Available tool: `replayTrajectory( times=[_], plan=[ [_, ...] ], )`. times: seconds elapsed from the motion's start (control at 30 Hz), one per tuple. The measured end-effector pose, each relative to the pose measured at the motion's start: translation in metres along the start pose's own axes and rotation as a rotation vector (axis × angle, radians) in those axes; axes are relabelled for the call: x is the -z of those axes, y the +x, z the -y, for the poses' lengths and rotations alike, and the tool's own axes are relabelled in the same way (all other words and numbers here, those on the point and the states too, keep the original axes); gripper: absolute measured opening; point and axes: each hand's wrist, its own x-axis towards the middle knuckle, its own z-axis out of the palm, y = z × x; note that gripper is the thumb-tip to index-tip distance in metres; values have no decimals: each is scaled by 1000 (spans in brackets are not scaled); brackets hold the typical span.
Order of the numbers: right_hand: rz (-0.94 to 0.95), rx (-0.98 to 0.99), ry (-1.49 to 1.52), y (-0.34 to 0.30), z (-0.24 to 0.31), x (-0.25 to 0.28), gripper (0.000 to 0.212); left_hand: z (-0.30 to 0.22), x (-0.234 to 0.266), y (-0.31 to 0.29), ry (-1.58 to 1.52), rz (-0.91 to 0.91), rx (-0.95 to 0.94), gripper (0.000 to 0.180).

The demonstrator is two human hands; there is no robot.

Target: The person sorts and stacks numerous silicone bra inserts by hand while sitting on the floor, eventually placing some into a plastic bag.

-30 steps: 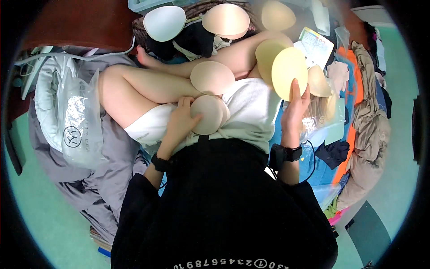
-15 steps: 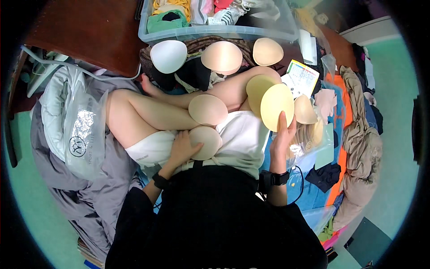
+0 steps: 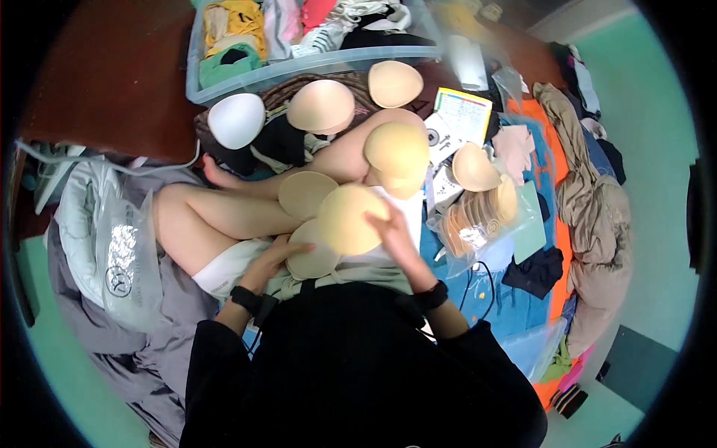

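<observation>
My right hand (image 3: 396,231) holds a round yellow bra pad (image 3: 351,220) by its right edge, over my lap; the pad is slightly blurred. My left hand (image 3: 275,261) rests on a beige bra pad (image 3: 314,254) lying in my lap, its fingers and thumb at the pad's left side. The yellow pad partly covers the beige one. Just beyond, another beige pad (image 3: 307,193) lies across my legs. Overlapping yellow pads (image 3: 396,151) rest on my right thigh.
Beyond my legs lie a white pad (image 3: 237,120) and two beige pads, before a clear plastic bin (image 3: 314,66) of clothes. At right are a printed card (image 3: 463,116), a loose pad (image 3: 475,167) and a clear bag (image 3: 485,224) of pads. Grey bedding (image 3: 142,358) lies at left.
My right hand has swung left with the yellow pad, from beside my right thigh to over my lap. My left hand stays at the beige pad. The whole view has shifted.
</observation>
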Motion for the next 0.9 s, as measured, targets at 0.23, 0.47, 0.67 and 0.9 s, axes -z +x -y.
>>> replayTrajectory(
  times=[0.23, 0.47, 0.67, 0.9],
  plan=[
    [301, 185, -681, -20, -45, -37, 42, -9, -10, -23, -237, 20, -24, 55],
    [315, 290, -659, -26, -50, -33, 21, 10, -10, -33, -501, 6, 27, 46],
    [317, 446, -679, -24, -39, -36, 25, -23, -40, -55, -241, -69, 50, 43],
    [218, 406, -775, -15, -6, -17, 21, -17, -25, -24, 182, -153, -249, 50]
  ],
)
